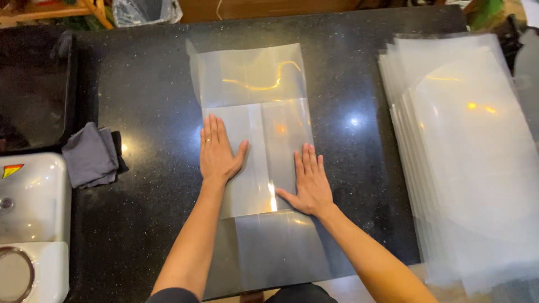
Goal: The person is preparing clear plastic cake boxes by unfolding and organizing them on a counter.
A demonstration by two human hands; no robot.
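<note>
A clear plastic sheet (252, 78) lies flat on the black speckled countertop (146, 95), running from the far middle to the near edge, with a folded section across its centre. My left hand (218, 151) presses flat on the left side of that folded part, fingers together and pointing away, a ring on one finger. My right hand (309, 182) lies flat on the right side, thumb out to the left. Both palms rest on the plastic and neither hand grips anything.
A stack of several clear plastic sheets (471, 151) lies at the right and overhangs the counter's edge. A dark grey folded cloth (92, 155) sits at the left. A white sink (31, 219) and a dark tray (33, 90) are further left.
</note>
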